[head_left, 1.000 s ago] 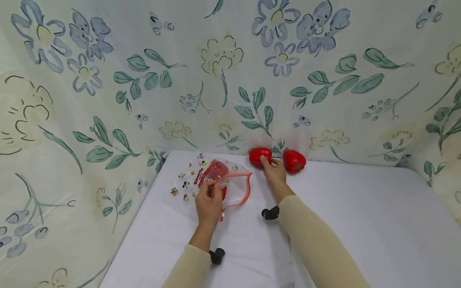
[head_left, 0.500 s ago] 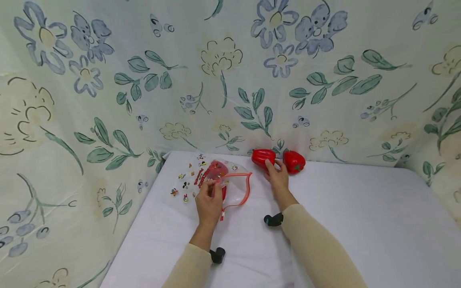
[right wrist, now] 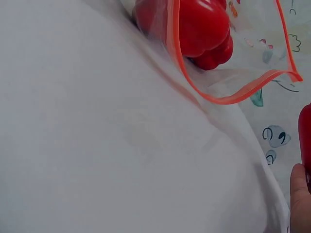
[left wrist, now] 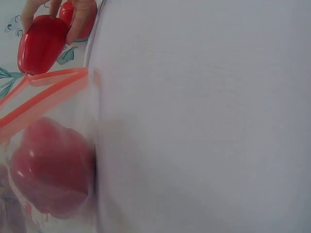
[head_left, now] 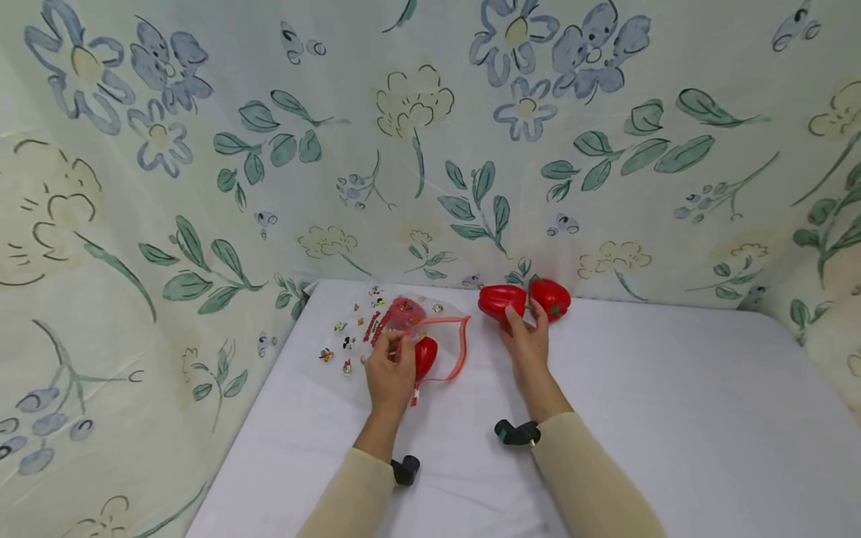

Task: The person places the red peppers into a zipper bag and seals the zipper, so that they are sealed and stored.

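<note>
My left hand [head_left: 392,370] pinches the rim of a clear zip bag [head_left: 447,351] printed with small cartoon figures and edged in orange-red. Its mouth gapes toward the right. Two red bell peppers lie inside: one pepper [head_left: 425,357] shows at the mouth, the other [head_left: 405,312] deeper in. With thumb and fingers my right hand [head_left: 528,351] grips another red bell pepper [head_left: 498,300], right of the bag. In the left wrist view this held pepper [left wrist: 43,46] is beyond the bag's orange-red edge [left wrist: 53,92]. The right wrist view catches only a sliver of the held pepper [right wrist: 306,141].
One more red bell pepper [head_left: 551,299] rests at the table's back edge, just behind my right hand. A floral cloth [head_left: 605,209] hangs behind the white-covered table [head_left: 659,403]. Dark wrist cameras sit at both cuffs.
My right hand has drawn the pepper slightly right and nearer to me. The bag's mouth has shifted a little, and the pepper inside it shows more. My left hand stays put.
</note>
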A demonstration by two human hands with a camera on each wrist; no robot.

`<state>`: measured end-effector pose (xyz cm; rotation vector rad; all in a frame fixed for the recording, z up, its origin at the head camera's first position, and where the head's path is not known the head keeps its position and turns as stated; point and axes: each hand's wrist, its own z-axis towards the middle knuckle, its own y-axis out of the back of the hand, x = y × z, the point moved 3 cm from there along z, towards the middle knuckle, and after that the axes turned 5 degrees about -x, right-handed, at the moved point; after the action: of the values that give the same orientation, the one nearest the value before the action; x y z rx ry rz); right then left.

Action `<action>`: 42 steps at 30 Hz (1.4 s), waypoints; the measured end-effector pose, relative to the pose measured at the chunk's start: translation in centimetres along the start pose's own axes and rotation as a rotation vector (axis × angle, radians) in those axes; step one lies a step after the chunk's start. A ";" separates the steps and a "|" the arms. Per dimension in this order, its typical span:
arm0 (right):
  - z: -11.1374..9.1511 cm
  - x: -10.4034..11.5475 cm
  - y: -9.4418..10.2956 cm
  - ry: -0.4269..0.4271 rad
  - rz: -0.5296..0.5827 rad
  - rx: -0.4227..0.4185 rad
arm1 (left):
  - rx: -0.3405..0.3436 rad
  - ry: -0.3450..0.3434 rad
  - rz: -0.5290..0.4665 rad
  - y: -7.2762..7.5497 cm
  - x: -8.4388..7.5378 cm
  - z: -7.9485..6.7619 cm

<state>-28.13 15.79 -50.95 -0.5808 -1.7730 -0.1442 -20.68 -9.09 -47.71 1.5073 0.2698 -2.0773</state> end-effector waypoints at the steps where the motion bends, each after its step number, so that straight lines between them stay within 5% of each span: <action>1: -0.4 0.2 0.1 0.011 -0.002 0.005 | -0.002 -0.002 0.003 0.0 -0.1 0.0; 12: -5.0 1.0 1.8 0.054 -0.054 -0.025 | -0.015 0.016 0.008 -0.1 -0.1 0.0; 18: -7.2 0.4 1.6 0.064 -0.109 0.029 | -0.021 0.023 0.006 0.0 -0.4 0.0; 23: -8.7 -0.8 1.0 0.047 -0.259 0.098 | -0.027 0.009 -0.004 0.0 -0.4 0.0; 42: -9.8 -3.6 -1.3 0.178 -0.384 0.136 | -0.028 -0.037 -0.022 -0.1 -0.5 -0.2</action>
<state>-19.55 9.76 -51.29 -0.1205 -1.6878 -0.3274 -20.46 -8.77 -47.36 1.4538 0.3016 -2.1075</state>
